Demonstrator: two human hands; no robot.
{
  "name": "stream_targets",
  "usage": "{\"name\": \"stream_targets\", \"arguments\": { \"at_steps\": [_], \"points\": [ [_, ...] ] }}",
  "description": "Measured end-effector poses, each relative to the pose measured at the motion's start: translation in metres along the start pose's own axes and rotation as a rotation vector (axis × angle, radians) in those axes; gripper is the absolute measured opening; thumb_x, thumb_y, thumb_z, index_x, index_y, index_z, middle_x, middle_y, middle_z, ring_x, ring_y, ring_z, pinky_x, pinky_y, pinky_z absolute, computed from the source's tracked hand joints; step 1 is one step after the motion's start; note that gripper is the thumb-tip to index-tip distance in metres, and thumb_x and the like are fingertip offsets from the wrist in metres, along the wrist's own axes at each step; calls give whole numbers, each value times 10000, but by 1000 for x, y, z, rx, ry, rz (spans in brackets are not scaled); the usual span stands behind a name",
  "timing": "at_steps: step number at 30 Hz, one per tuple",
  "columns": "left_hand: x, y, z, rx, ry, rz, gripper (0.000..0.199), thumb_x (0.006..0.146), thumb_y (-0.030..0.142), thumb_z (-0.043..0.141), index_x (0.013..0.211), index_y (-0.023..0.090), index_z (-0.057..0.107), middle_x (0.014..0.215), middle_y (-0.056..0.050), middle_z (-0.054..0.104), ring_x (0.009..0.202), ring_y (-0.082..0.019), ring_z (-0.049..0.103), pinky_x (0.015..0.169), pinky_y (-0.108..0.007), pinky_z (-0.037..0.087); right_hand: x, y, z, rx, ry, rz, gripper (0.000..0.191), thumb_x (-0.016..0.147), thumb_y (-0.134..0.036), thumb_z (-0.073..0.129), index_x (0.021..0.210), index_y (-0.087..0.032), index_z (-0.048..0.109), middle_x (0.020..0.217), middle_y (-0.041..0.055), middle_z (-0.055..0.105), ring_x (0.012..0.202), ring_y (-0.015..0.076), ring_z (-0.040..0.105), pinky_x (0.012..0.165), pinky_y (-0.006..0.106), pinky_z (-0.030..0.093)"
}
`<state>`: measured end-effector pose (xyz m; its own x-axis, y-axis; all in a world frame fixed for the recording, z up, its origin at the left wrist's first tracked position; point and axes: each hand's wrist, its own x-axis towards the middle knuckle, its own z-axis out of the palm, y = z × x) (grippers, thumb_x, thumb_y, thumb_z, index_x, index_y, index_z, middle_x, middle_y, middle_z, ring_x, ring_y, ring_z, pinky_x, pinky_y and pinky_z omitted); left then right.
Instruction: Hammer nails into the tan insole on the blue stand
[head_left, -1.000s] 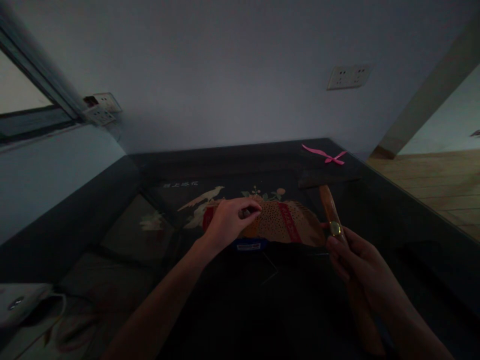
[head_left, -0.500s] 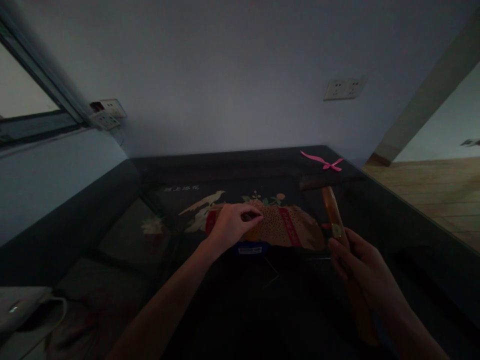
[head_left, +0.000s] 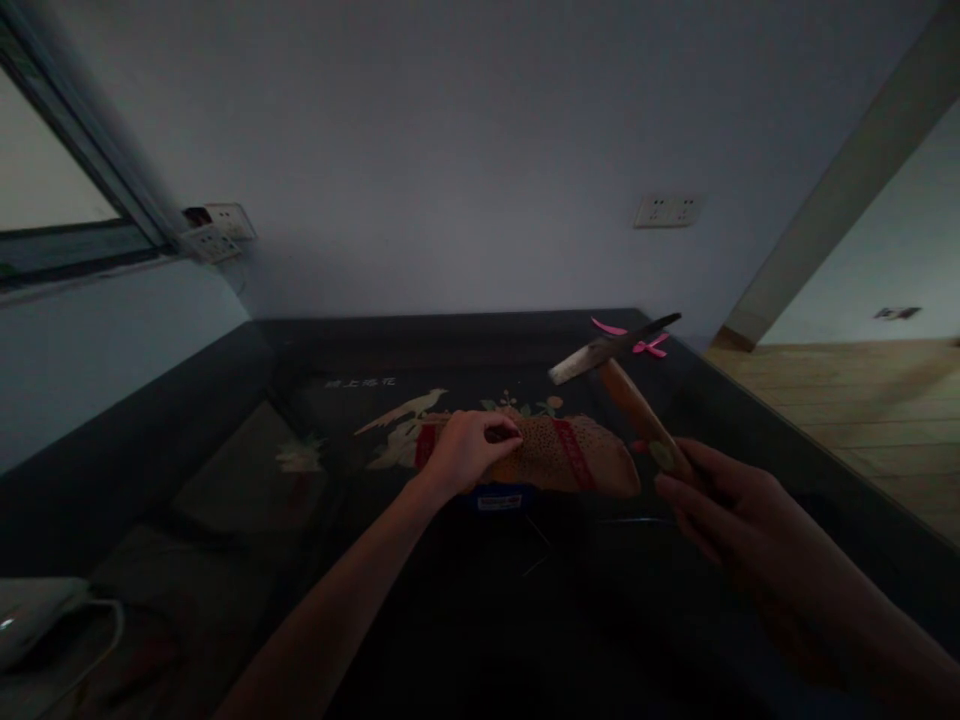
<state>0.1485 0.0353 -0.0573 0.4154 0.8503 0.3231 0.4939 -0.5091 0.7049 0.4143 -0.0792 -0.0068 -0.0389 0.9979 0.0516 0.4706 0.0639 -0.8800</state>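
Note:
My right hand (head_left: pixel 712 505) is wrapped round the wooden handle of a hammer (head_left: pixel 637 400), its metal head raised and tilted above the table. A long brown dotted piece with red bands (head_left: pixel 600 455) lies across the table in front of me. Over its left part rests my left hand (head_left: pixel 472 445), closed with thumb and forefinger pinched together. What the pinch holds, if anything, is too small and dark to tell. A blue item with a white label (head_left: pixel 500 499) shows at the near edge of the dotted piece, partly hidden by it.
The dark glossy table (head_left: pixel 420 340) carries a bird-and-flower picture. A pink ribbon (head_left: pixel 651 346) lies at the far right corner. A thin pale strand (head_left: pixel 536 567) is near the middle. At lower left stands a white device with a cable (head_left: pixel 37 610). A wall rises behind.
The hammer's head has swung up and to the left, from lying nearly level to tilted. My left hand keeps its pinch over the dotted piece. The view has shifted slightly.

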Motion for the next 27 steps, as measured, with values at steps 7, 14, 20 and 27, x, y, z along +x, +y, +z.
{"name": "stream_targets", "arguments": {
  "at_steps": [7, 14, 20, 27],
  "points": [
    [0, -1, 1, -7, 7, -23, 65, 796, 238, 702, 799, 193, 748, 810, -33, 766, 780, -206, 714, 723, -298, 529, 11, -30, -10, -135, -70, -78, 277, 733, -491, 674, 816, -227, 686, 462, -31, 511, 369, 115, 431, 338, 233, 297],
    [2, -3, 2, -22, 0, -53, 66, 777, 235, 703, 781, 182, 743, 784, -29, 763, 755, -199, 709, 689, -279, 520, 20, -33, -9, -343, -115, -205, 201, 804, -414, 588, 823, -244, 694, 636, 22, 678, 507, 161, 567, 470, 274, 397],
    [2, -4, 3, -35, -2, -50, 87, 777, 254, 704, 778, 174, 739, 792, -34, 763, 739, -189, 704, 700, -280, 514, 23, -35, -12, -430, -155, -212, 223, 826, -416, 544, 828, -243, 686, 704, 40, 715, 561, 186, 616, 515, 301, 418],
    [1, 0, 1, -4, -20, -87, 107, 781, 273, 685, 787, 187, 747, 775, -26, 766, 727, -195, 704, 654, -276, 498, 25, -30, -10, -410, -179, -195, 209, 810, -394, 586, 897, -252, 714, 758, 41, 745, 610, 206, 653, 544, 309, 435]
  ]
}}
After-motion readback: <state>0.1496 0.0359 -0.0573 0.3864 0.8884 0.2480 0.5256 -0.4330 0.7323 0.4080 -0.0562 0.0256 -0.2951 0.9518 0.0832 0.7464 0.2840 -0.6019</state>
